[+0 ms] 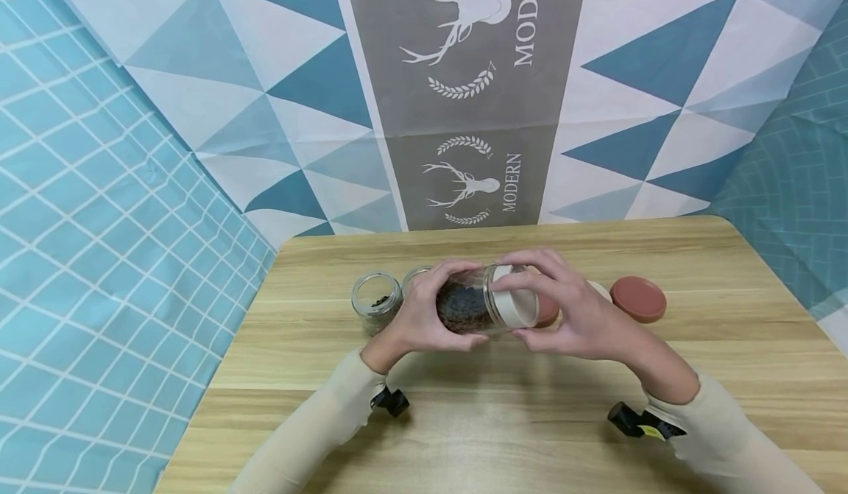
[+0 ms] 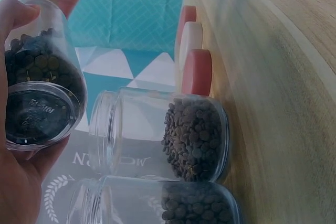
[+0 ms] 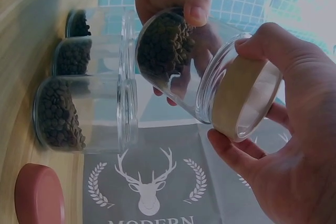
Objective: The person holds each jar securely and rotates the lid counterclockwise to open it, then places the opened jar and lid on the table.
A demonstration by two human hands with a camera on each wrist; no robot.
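Note:
Above the wooden table my left hand grips a clear glass jar round its body. The jar lies tilted nearly on its side, part filled with small dark brown pieces. My right hand holds the cream-white lid at the jar's mouth, thumb on one side and fingers on the other. Lid and rim meet; whether it is screwed tight I cannot tell. Behind the left hand stand three uncapped glass jars in a row, each holding similar dark pieces.
Right of the standing jars, a red lid, a white lid and another red lid lie on the table. My right hand partly covers them in the head view. Patterned cloth hangs behind the table's far edge.

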